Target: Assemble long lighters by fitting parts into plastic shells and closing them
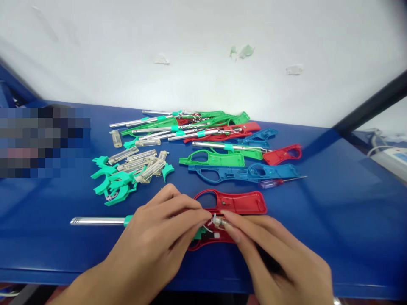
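My right hand (280, 250) pinches a clear lighter fuel tank (221, 223) between thumb and fingertips, with its pale nozzle end facing left. My left hand (165, 228) is closed, its fingertips pinching a thin white tube (210, 221) by that nozzle. Below both hands lies a red lighter handle half (208, 241), holding a green trigger (199, 234) and a dark part with a white tip. A silver lighter barrel (98, 221) with a green collar sticks out to the left, partly behind my left hand. Just beyond my fingertips rests another red handle half (243, 201).
Green triggers (119, 182) and clear fuel tanks (149, 165) lie piled at left. Silver barrels with wires and coloured handle halves (222, 131) are heaped at the back. A blue handle half (235, 173) and a screwdriver (271, 183) lie right of centre. A white wall stands behind the blue table (333, 237).
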A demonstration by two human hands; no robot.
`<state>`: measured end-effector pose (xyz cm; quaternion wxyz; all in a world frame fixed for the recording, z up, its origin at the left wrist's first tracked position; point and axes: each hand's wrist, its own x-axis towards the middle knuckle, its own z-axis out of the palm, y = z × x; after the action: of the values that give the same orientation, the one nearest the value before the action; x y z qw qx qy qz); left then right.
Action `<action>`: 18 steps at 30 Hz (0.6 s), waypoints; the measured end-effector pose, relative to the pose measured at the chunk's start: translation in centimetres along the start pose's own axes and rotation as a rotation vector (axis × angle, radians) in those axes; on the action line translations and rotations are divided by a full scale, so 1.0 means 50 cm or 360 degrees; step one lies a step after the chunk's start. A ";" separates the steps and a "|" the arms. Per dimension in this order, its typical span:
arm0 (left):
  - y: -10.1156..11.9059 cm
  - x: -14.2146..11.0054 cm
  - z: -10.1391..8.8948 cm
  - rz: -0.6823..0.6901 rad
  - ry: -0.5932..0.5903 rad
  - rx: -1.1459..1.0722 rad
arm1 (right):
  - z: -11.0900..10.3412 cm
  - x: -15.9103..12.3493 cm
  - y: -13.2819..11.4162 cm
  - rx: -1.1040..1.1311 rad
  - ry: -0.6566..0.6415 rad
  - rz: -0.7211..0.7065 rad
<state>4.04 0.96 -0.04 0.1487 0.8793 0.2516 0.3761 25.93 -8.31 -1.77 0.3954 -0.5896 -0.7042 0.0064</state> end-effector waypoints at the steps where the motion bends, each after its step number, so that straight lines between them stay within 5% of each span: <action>1: 0.000 -0.001 0.001 -0.0003 0.0003 0.0007 | 0.000 -0.001 0.001 -0.0031 0.0007 -0.0021; 18: 0.002 -0.006 0.006 0.0017 0.0027 0.0039 | 0.003 -0.006 0.005 -0.0239 -0.0023 -0.0139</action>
<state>4.10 0.69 -0.35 0.1337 0.8791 0.2528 0.3813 26.04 -8.43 -2.14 0.3447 -0.5864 -0.7306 -0.0594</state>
